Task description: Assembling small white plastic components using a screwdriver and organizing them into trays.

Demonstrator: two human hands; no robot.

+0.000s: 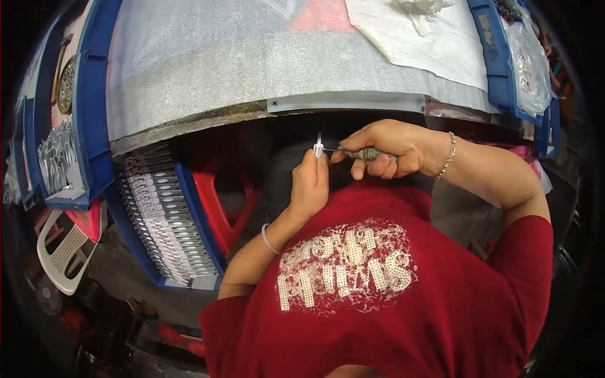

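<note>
A person in a red shirt (391,296) with pale lettering on the chest works close to the body, just below the bench (252,69) edge at the centre of the frame. The left hand (309,186) is closed, fingertips pinching a small white part (318,147) held upright. The right hand (384,148) is clamped around a thin tool (359,153) with a ridged grey handle, its metal tip touching the white part. A bracelet sits on each wrist.

At upper right, clear plastic bags (529,63) of small pieces hang off the edge of a blue tray (498,57). A white cloth (428,38) lies on the bench beside it, with a crumpled white item on top. The bench is covered in grey foam sheet, and a pale strip runs along its front edge.

At left centre, a blue crate (198,220) holds dense rows of small white pieces (164,214). Another blue tray (91,113) at far left carries clear packets (57,154). A red stool (220,208) stands between the crate and the person's knees. A white perforated basket (66,252) sits at lower left.
</note>
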